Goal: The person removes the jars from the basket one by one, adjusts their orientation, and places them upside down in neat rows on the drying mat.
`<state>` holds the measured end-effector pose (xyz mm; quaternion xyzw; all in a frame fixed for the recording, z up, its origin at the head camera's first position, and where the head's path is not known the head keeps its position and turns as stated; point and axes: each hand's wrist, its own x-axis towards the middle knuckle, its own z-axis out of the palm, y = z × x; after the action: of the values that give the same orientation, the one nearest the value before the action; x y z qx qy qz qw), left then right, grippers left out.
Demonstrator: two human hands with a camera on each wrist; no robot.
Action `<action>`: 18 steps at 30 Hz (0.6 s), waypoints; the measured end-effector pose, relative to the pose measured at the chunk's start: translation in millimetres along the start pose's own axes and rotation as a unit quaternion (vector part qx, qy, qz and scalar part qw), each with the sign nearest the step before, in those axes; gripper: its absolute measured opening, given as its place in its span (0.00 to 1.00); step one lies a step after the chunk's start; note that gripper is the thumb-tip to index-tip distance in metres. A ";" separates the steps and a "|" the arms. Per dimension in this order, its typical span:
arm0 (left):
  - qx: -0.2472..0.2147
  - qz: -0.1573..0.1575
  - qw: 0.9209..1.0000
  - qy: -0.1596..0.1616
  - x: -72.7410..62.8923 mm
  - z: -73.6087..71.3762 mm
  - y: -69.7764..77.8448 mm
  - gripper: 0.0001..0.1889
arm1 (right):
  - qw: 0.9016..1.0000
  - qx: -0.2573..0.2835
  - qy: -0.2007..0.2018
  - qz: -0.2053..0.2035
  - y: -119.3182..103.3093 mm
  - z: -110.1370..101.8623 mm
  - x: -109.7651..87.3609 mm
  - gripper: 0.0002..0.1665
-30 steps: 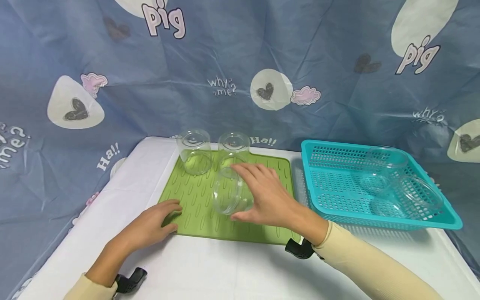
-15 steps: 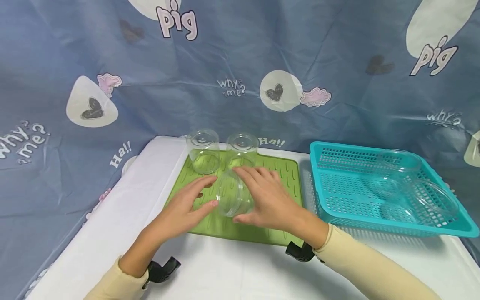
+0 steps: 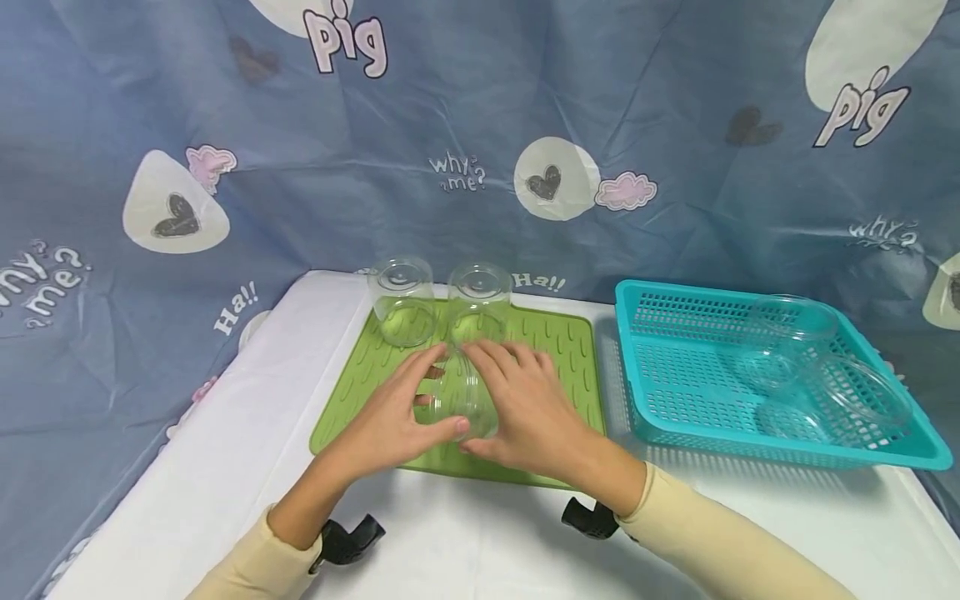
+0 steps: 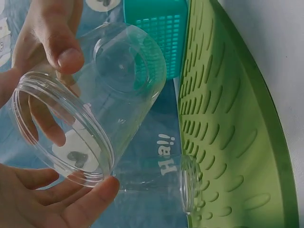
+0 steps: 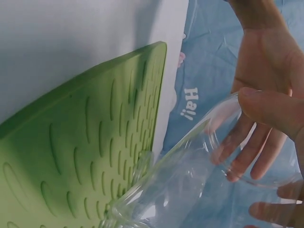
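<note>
A clear jar (image 3: 480, 417) with a ridged rim lies tilted between both hands over the green mat. My right hand (image 3: 532, 417) grips it from the right, and the right thumb (image 5: 266, 107) is large in the right wrist view. From the left, my left hand (image 3: 386, 425) holds its rim end, thumb in front and fingers behind. In the left wrist view the fingertips of the left hand (image 4: 61, 202) meet the ridged rim, while the right hand (image 4: 52, 38) is above on the jar's side. Parts of the fingers show through the clear wall.
Two clear jars, a left one (image 3: 405, 304) and a right one (image 3: 480, 304), stand upside down at the back of the green mat (image 3: 341, 412). To the right, a turquoise basket (image 3: 641, 367) contains more clear jars (image 3: 862, 396). A printed blue cloth (image 3: 375, 183) hangs behind the white table.
My left hand has moved right from the mat's left edge to the jar and now holds it. The jar, in my right hand throughout, has turned slightly. The view has shifted a little.
</note>
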<state>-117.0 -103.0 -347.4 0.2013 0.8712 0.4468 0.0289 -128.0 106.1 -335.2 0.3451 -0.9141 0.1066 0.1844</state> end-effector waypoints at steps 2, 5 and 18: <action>-0.002 -0.002 1.000 0.002 0.3 0.8 -1.2 0.48 | 1.000 -0.002 0.001 -0.001 -0.6 0.8 -1.2 0.65; -0.005 -0.005 1.000 0.005 -0.2 1.6 -2.8 0.47 | 1.000 -0.005 0.000 -0.005 -1.4 2.6 -2.2 0.65; -0.029 0.009 0.999 0.018 1.8 2.2 -4.7 0.46 | 1.000 0.017 0.000 -0.007 3.1 3.6 -4.3 0.67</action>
<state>-119.6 -103.1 -352.3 0.2002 0.8565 0.4756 0.0146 -128.0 109.7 -340.4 0.3548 -0.9096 0.1211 0.1792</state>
